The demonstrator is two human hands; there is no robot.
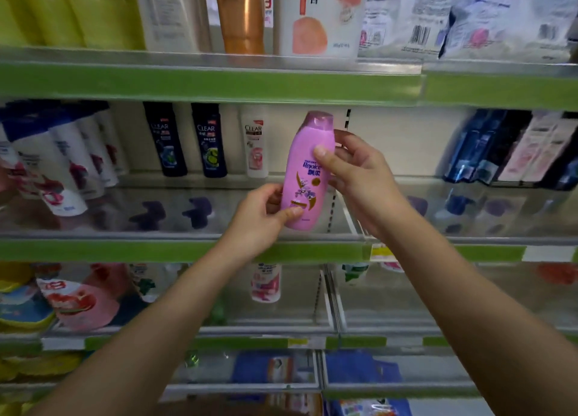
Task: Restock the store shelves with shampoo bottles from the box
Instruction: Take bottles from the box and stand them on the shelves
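A: What is nearest the camera?

B: Two bare forearms reach up from the bottom edge; the left hand (261,220) pinches the lower end of a pink Rejoice shampoo bottle (308,172), thumb on the front near its base; the right hand (359,173) grips the upper right side, thumb pressed on the front just above the label. Both hands are clamped on that one bottle.

A: And the bottle itself?

B: Upright, leaning slightly, purple flip cap at the top; "Rejoice" reads in blue with Chinese characters under it and an orchid picture below; it is held in the air in front of the middle shelf (187,250), not resting on it.

A: What stands behind it on that shelf?

B: At the back, two dark CLEAR bottles (165,140) side by side, then a white CLEAR bottle (257,147) just left of the pink one; further left a row of white bottles with blue caps (47,162), labels too blurred to read; to the right, blue bottles and pale pink bottles (531,150) lean together.

A: Above?

B: The upper shelf (219,81) has a green strip along its edge; on it stand an orange tube (242,15), a white pack with Chinese writing (319,15) and peach circles, and crinkled refill pouches (438,15) showing a barcode.
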